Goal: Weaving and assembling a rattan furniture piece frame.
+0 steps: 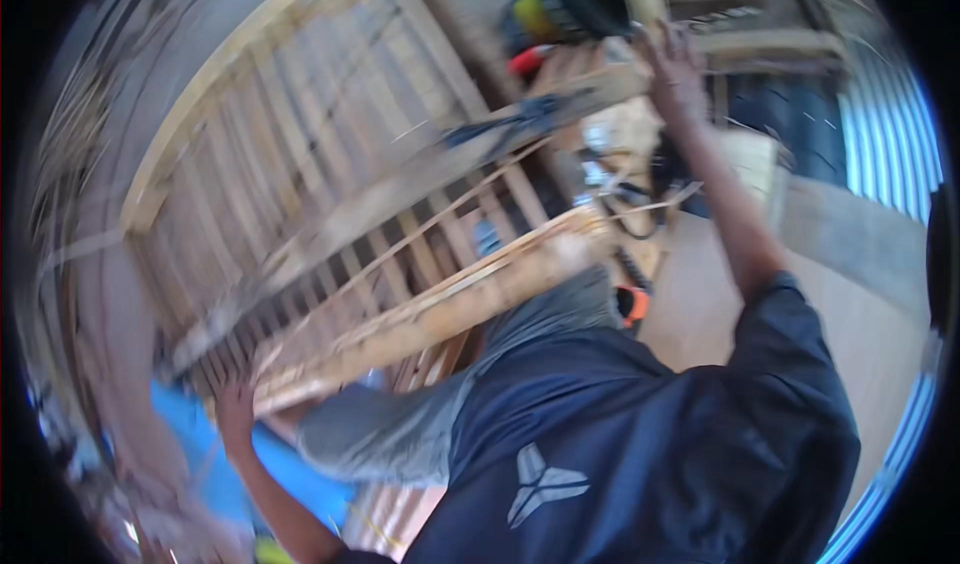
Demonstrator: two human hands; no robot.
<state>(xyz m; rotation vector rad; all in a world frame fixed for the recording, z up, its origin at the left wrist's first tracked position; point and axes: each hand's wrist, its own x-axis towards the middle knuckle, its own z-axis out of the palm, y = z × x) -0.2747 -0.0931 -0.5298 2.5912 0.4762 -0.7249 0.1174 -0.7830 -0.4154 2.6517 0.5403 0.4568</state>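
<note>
A slatted bamboo bench (400,316) stretches across the view in front of my body, with a thick pale pole along its near edge. My left hand (236,411) is at the bench's near left corner and touches the frame. Its fingers are blurred, so their grip cannot be made out. Reaching far to the right, my right hand (677,79) lies at the end of a weathered beam (600,94), with fingers stretched out and looking spread. A dark cloth or strap (520,119) hangs over that beam. Motion smears much of the picture.
A dark bucket (575,4) stands beyond my right hand, with a red object (530,59) beside it. Blue sheeting (225,459) is at the lower left. An orange and black object (632,306) sits by my leg. Plywood (840,274) and corrugated sheet (893,129) are at the right.
</note>
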